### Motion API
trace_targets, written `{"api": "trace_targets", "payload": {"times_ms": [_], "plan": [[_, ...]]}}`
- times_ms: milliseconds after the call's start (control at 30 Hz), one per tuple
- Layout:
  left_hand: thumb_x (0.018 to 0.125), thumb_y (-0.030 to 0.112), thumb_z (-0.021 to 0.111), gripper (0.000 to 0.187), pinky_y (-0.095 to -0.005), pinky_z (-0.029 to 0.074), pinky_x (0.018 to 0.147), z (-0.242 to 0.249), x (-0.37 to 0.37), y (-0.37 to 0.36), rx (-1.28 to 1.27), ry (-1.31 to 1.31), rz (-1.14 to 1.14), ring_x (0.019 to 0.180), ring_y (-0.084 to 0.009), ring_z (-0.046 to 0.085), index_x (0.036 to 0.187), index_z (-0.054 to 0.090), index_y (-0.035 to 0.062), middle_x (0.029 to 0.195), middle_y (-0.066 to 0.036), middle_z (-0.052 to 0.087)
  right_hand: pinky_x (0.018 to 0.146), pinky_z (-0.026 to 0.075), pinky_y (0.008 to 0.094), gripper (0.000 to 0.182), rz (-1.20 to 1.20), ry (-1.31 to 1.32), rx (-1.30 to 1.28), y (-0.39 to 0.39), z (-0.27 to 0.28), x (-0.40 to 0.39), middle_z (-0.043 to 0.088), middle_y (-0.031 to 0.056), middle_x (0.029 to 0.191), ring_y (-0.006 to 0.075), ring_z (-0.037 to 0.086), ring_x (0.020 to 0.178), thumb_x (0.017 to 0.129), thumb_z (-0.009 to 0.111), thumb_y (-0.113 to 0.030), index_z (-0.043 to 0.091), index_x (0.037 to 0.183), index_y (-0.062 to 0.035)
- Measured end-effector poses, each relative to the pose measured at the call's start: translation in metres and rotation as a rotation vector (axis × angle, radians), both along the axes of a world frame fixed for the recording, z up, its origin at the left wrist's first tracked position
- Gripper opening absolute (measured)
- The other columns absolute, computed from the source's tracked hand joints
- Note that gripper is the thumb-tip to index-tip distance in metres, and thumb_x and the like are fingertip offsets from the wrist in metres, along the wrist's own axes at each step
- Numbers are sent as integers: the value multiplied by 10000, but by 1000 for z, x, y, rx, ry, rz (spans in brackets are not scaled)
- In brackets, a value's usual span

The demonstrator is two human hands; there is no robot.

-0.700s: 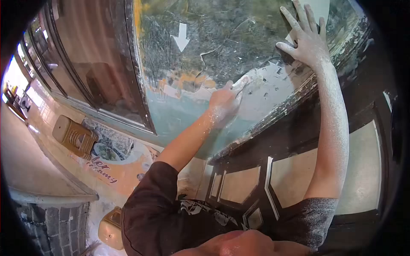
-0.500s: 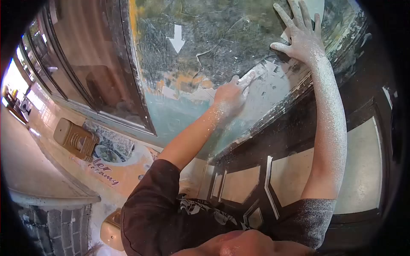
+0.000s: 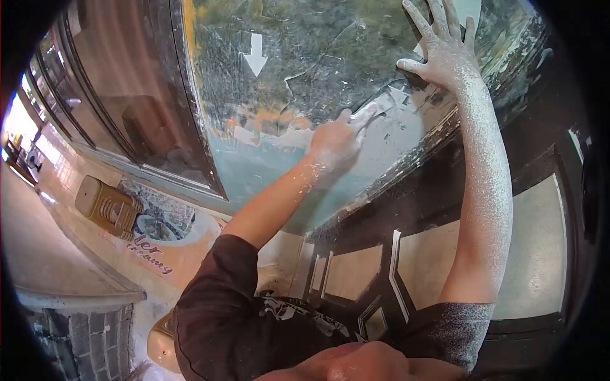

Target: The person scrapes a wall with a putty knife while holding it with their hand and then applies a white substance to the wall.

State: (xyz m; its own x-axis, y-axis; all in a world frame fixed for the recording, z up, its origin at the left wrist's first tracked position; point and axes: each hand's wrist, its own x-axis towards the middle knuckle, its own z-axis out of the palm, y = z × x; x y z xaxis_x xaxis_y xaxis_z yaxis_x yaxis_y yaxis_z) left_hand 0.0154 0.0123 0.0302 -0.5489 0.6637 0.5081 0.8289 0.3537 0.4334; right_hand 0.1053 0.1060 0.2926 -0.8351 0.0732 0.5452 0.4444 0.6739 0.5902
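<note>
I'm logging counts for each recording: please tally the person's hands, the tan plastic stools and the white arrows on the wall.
Hands: 2 (left hand, right hand)
Tan stools: 2 (one in full view, one partly hidden)
White arrow: 1
Total: 5

Wall [image 3: 311, 57] scuffed, dark above, pale blue-green below
</note>
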Motion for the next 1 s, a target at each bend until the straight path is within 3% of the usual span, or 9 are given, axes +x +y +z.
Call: {"api": "trace_targets", "payload": {"times_ms": [200, 267, 333, 400, 433, 533, 700, 767, 1000], "plan": [[988, 336, 515, 480, -508, 570, 732, 27, 12, 26, 11, 16, -69, 831, -395, 693, 1467, 498, 358, 1109, -176, 594, 1226, 9, 640, 1110, -45, 1, -17, -2, 0, -2, 84, 177, 1692, 417, 18, 1560, 693, 760, -658, 291, 1604, -231], [882, 244, 602, 316, -522, 557, 801, 46, 23, 13, -6, -72, -121, 910, -402, 707, 1037, 690, -17, 1171, -220, 614, 1226, 10, 640, 1113, -28, 1, -25, -2, 0, -1, 84, 178, 1691, 417, 19, 1560, 691, 761, -659, 289, 1604, -232], [905, 259, 587, 325, -521, 559, 796, 41, 22, 1, 13, -74, -139, 895, -403, 705, 1086, 678, 5, 1164, -213, 609, 1225, 11, 641, 1116, -16, 1, -28, -2, 1, 0, 84, 179, 1691, 418, 20, 1559, 690, 761, -660, 287, 1605, -234], [950, 284, 553, 364, -509, 566, 780, 18, 12, -5, 19, -73, -71, 878, -394, 704, 1249, 645, 98, 1136, -203, 598, 1224, 16, 645, 1118, -44, -10, -40, -3, 2, -1, 83, 181, 1690, 419, 19, 1559, 689, 760, -664, 285, 1605, -233], [982, 324, 526, 413, -515, 564, 769, 25, 12, -24, -12, -36, -69, 854, -395, 701, 1380, 579, 227, 1124, -195, 601, 1224, 22, 643, 1119, -35, -6, -31, -4, 2, -1, 81, 184, 1690, 420, 16, 1559, 693, 756, -665, 277, 1608, -235], [988, 329, 524, 454, -531, 557, 766, 31, 1, -39, -42, -9, 1, 841, -406, 696, 1441, 527, 300, 1113, -190, 598, 1226, 29, 640, 1119, -63, -23, -50, -7, 3, -1, 79, 185, 1690, 420, 13, 1560, 697, 753, -666, 268, 1611, -236], [977, 280, 528, 329, -521, 557, 759, 59, 13, -11, 22, 35, -94, 848, -381, 706, 1284, 616, 199, 1057, -187, 629, 1226, 76, 636, 1022, 2, 77, 83, -4, -5, -4, 143, 165, 1686, 408, 78, 1557, 750, 737, -617, 310, 1595, -232], [970, 266, 531, 328, -521, 556, 758, 79, 23, 4, 15, 26, -123, 861, -381, 708, 1279, 617, 193, 1053, -189, 632, 1232, 50, 651, 1058, -411, -85, 143, -16, 2, -11, -38, -17, 1717, 293, -7, 1578, 778, 692, -733, 83, 1605, -479], [927, 225, 569, 341, -505, 565, 720, 92, 43, 35, 95, 68, -245, 854, -370, 715, 1256, 640, 177, 1011, -203, 624, 1236, 53, 650, 1101, -412, -80, 145, -11, 3, -13, -53, -22, 1716, 283, -14, 1578, 735, 725, -734, 100, 1605, -478]]}}
